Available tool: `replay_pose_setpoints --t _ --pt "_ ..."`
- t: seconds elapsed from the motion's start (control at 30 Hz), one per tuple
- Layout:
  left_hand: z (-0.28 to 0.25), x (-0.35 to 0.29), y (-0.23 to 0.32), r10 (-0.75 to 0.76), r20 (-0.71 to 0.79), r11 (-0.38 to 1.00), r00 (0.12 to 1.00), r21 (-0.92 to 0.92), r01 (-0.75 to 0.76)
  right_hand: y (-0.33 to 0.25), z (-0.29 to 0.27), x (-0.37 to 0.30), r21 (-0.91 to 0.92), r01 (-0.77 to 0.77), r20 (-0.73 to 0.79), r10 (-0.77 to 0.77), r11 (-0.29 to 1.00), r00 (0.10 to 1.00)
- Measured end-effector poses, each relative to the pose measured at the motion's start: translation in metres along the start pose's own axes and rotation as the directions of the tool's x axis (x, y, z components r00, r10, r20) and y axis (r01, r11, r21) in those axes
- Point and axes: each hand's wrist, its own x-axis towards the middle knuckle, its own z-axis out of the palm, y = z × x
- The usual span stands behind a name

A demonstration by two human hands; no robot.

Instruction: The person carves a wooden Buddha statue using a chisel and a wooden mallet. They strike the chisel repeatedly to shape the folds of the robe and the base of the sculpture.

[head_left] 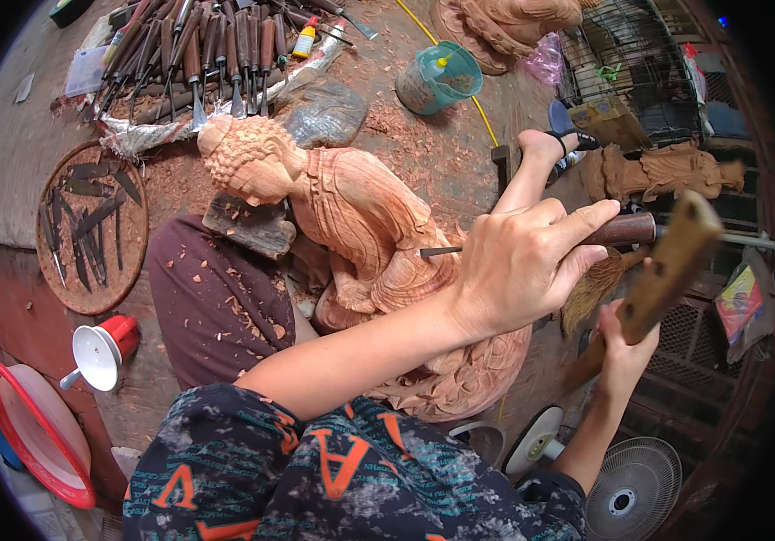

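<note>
A carved wooden seated figure [360,198] with a curled-hair head leans across my lap, its head on a dark wood block [247,227]. My left hand [527,261] reaches over the figure, closed around a chisel [626,230], index finger stretched along the brown handle. The chisel's thin dark blade points left, its tip at the figure's arm area; whether it touches the wood I cannot tell. My right hand [629,347] grips a wooden mallet [676,261]. The mallet head, slightly blurred, stands tilted close to the chisel's butt end; a gap or contact is unclear.
Many chisels [216,54] lie on a sheet at the back left. A round tray [99,221] of blades, a red-and-white cup [103,350] and a red-rimmed basin [40,433] stand left. Behind are a teal bucket [439,78] and carvings [667,173]; a fan [631,491] is lower right.
</note>
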Motion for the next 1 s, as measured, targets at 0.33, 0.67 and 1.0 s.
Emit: replay_pose_setpoints --t 0.33,0.67,1.0 --pt "-0.006 -0.003 0.007 -0.087 0.1 0.994 0.991 0.072 0.08 0.007 -0.001 -0.005 -0.048 -0.049 0.032 0.05 0.998 0.998" --pt "-0.001 -0.007 0.01 0.026 0.084 0.999 0.996 0.033 -0.029 -0.003 0.008 -0.011 0.3 -0.012 -0.044 0.026 0.954 0.999" --pt "-0.001 -0.007 0.004 -0.015 0.15 0.998 0.989 0.059 0.006 0.002 0.009 -0.017 0.356 -0.08 -0.048 0.103 0.931 0.994"
